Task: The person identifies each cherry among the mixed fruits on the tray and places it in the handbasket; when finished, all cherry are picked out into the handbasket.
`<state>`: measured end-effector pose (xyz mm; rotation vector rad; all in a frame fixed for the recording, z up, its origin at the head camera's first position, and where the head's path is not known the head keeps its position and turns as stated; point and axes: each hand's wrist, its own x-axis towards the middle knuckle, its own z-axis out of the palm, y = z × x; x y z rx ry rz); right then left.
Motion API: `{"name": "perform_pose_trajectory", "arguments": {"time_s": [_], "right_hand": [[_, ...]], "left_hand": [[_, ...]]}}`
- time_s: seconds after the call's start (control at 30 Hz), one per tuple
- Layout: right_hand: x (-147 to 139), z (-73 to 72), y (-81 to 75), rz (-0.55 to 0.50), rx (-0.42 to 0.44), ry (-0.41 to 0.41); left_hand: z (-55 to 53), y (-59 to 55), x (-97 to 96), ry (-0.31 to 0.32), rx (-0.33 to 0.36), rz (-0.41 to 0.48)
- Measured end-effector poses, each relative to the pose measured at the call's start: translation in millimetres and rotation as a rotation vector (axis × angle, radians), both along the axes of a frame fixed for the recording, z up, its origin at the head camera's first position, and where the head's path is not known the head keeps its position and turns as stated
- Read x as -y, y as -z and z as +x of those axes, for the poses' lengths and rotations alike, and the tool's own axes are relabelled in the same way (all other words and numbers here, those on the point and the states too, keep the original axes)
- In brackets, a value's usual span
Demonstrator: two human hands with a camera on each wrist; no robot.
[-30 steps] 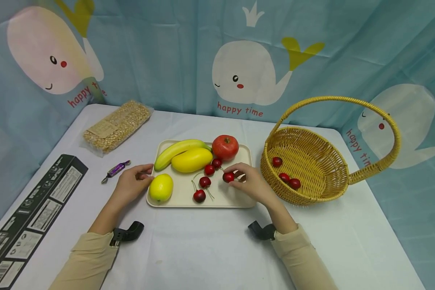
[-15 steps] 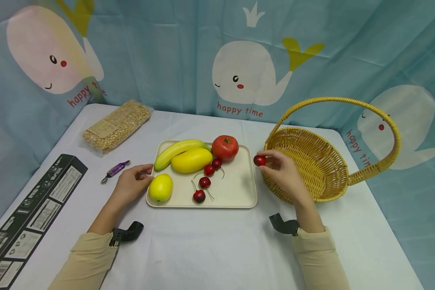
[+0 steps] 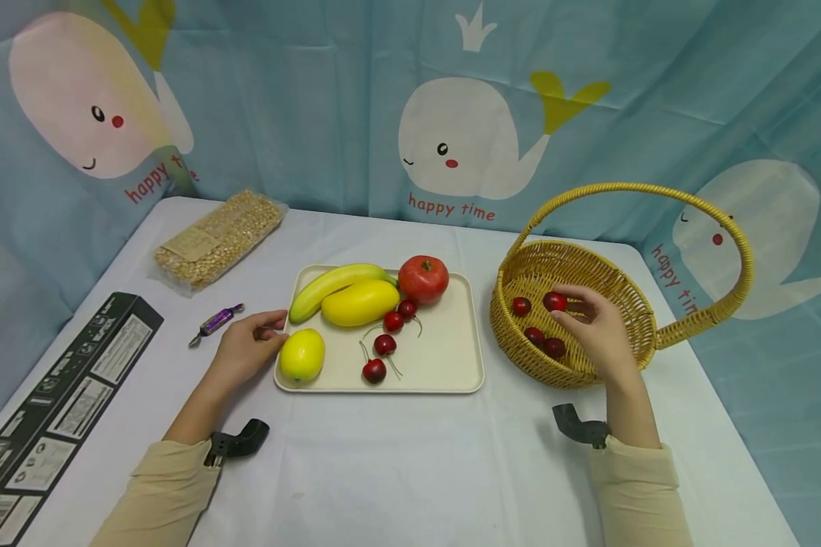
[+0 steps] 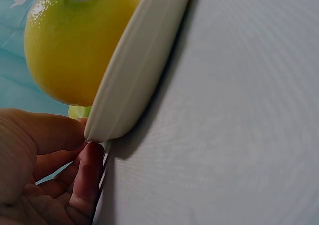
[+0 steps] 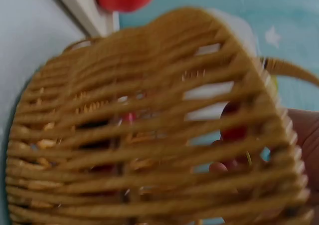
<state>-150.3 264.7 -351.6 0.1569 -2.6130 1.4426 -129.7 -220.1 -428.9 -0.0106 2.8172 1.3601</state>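
Observation:
Over the wicker basket [image 3: 516, 353], my right hand [image 3: 600, 334] pinches a dark red cherry [image 3: 555, 301] between thumb and fingers. Inside the basket lie three cherries [image 3: 534, 336]. In the right wrist view the woven wall [image 5: 149, 160] hides much of that hand. My left hand [image 3: 249, 348] holds the left rim of the cream tray [image 3: 445, 357], its thumb on the edge as the left wrist view shows. Beside it sits a lemon [image 3: 302, 355]. Also on the tray are a banana [image 3: 331, 289], a mango-like yellow fruit [image 3: 360, 304], a round red fruit [image 3: 423, 279] and several stemmed cherries [image 3: 385, 345].
A purple-wrapped candy [image 3: 216, 322] lies left of the tray. Behind it is a bag of pale grains [image 3: 222, 239]. A long dark box [image 3: 68, 403] runs along the table's left side. The basket's tall handle [image 3: 646, 188] arches over its opening.
My right hand has carried the cherry from the tray's right part rightwards to above the basket. The left hand stays at the tray's left rim.

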Motion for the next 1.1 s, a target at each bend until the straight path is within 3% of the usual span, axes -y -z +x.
{"name": "perform_pose_trajectory", "arguments": {"time_s": [0.17, 0.57, 1.1], "right_hand": [[-12.4, -1.8, 9.0, 0.017, 0.021, 0.082], [-26.2, -2.9, 16.0, 0.11, 0.068, 0.135], [-33.6, -2.6, 18.9, 0.159, 0.172, 0.106]], "left_hand": [[0.8, 1.2, -0.1, 0.004, -0.004, 0.002], [1.2, 1.1, 0.3, -0.005, -0.007, 0.001], [-0.7, 0.0, -0.1, 0.001, -0.008, 0.0]]}}
